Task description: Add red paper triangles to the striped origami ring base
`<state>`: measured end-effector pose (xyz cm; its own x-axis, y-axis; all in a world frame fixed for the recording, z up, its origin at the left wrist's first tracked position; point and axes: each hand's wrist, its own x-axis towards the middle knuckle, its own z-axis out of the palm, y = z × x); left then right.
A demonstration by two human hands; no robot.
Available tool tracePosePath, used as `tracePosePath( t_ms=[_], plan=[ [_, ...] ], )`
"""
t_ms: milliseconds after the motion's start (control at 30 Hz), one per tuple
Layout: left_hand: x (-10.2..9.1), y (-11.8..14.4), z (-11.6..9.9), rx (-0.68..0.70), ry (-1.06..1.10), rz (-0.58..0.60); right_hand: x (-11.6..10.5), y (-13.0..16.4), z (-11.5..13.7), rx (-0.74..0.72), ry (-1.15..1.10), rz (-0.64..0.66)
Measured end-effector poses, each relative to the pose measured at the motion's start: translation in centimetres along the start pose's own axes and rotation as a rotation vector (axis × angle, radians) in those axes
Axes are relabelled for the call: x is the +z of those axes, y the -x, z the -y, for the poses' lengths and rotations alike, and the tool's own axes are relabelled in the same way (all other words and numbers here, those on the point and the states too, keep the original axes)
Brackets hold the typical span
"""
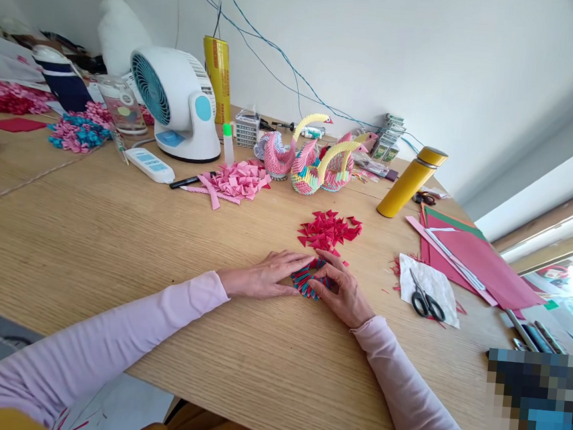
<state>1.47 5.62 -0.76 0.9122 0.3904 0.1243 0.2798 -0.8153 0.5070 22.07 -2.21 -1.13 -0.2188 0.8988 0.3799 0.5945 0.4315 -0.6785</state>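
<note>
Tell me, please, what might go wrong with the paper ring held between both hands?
1. The ring of red and blue folded pieces is only pressed between the left hand and right hand; uneven pressure could pop pieces loose.
2. The loose red pieces lie just beyond the fingers; a nudge might scatter them.
3. The scissors lie near the right wrist.

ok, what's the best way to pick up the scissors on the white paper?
Probably by the black loop handles: the scissors lie flat and closed, loops toward you, blades pointing away. Come from the near side with the right hand, which is closer.
</note>
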Motion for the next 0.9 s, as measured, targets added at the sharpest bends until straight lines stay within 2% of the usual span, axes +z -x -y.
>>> tracePosePath(
  t_ms=[300, 433, 600, 767, 900],
  plan=[
    [0.5, 0.0, 0.5, 0.014, 0.043, -0.062, 0.1, 0.2, 0.1, 0.032, -0.003, 0.006],
    [0.6, 0.2, -0.4, -0.010, 0.028, -0.089, 0.0, 0.1, -0.1, 0.013, -0.009, -0.008],
    [1.5, 0.4, -1.6, -0.083, 0.025, -0.195, -0.7, 0.0, -0.5, -0.017, -0.018, 0.033],
    [1.4, 0.4, -1.2, -0.059, 0.065, -0.151, -1.0, 0.1, -0.4, -0.002, 0.000, 0.076],
    [1.1, 0.2, -1.3, -0.047, 0.103, -0.188, -0.5, 0.3, -0.1, 0.020, 0.028, 0.070]
  ],
)
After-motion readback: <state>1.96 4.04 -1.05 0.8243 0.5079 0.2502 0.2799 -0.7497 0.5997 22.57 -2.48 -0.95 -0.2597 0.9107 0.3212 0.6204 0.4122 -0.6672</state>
